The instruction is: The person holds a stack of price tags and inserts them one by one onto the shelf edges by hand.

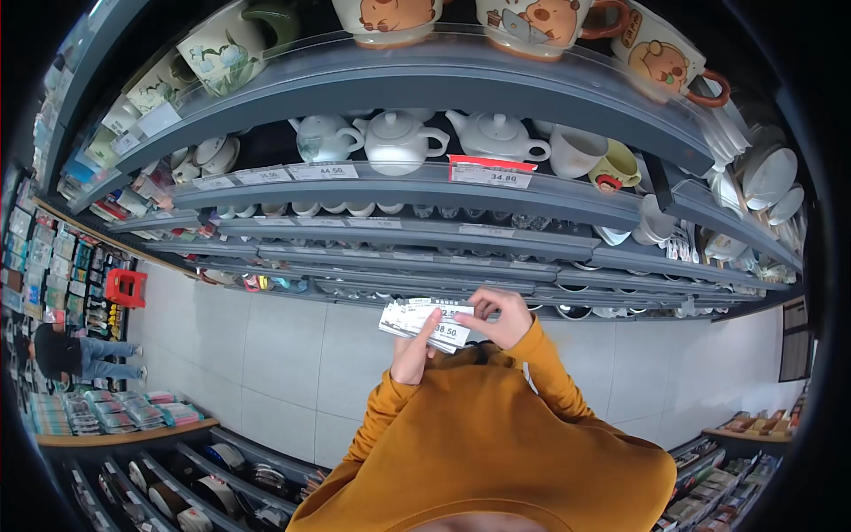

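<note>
A stack of white price tags (408,319) with black print is held in front of my chest. My left hand (410,356) is closed around its lower side, thumb across the face. One tag reads 38.50. My right hand (503,317) pinches the right end of an upper tag, its fingertips partly hidden. Beyond my hands rises a shelf rack with white teapots (396,142) on one level. Along that level's edge are price labels, one of them a red-topped label (492,174) reading 34.80.
Patterned mugs (226,49) stand on the nearest upper shelf. Plates (769,177) are at the right. A person (66,353) stands at the far left near a red stool (126,288). Grey floor tiles (284,363) run between the racks. Pans (213,492) fill racks behind me.
</note>
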{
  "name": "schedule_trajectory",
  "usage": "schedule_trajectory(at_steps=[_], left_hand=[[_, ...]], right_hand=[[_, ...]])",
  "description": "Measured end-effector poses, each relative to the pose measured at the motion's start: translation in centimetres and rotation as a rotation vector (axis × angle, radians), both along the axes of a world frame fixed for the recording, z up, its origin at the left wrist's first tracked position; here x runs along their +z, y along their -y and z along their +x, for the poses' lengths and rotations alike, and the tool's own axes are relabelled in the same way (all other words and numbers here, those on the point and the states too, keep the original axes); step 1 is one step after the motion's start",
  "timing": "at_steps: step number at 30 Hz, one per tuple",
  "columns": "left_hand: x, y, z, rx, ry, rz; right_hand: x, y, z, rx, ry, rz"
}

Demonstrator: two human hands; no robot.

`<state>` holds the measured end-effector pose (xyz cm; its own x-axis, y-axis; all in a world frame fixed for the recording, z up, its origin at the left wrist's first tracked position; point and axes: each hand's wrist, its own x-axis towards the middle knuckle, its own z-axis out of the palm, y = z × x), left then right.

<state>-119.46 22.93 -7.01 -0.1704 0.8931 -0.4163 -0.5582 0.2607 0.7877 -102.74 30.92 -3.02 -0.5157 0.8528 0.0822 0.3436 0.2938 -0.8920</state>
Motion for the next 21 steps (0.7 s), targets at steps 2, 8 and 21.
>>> schedule_trajectory(at_steps=[2, 8, 21], left_hand=[[-0.1, 0.6, -0.3, -0.002, -0.002, 0.005], [0.3, 2.8, -1.3, -0.042, 0.011, -0.01], [0.2, 7.9, -1.3, -0.08, 0.186, 0.105]], right_hand=[[-0.6, 0.8, -0.7, -0.031, -0.018, 0.02], [-2.0, 2.6, -1.7, -0.059, -0.061, -0.009], [-0.4, 5.4, -1.5, -0.124, -0.252, -0.151]])
